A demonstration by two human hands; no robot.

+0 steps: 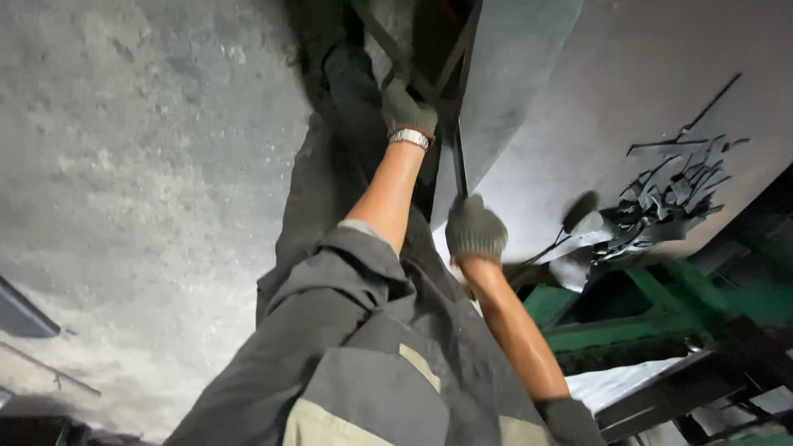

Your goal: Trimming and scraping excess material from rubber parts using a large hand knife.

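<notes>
Both my hands wear grey knit gloves. My left hand point(407, 111), with a metal watch at the wrist, is closed around the far end of a narrow dark metal strip point(458, 161). The strip runs along the edge of a large grey metal sheet point(628, 74). My right hand point(475, 230) is a closed fist at the strip's near end, against the sheet's edge. My grey work trousers and jacket fill the lower middle of the view.
A pile of thin dark metal offcuts point(665, 194) lies on the sheet to the right. Below it stands a green machine frame point(628, 318). Rough concrete floor point(124, 165) spreads on the left, with a dark metal piece point(25, 314) at its edge.
</notes>
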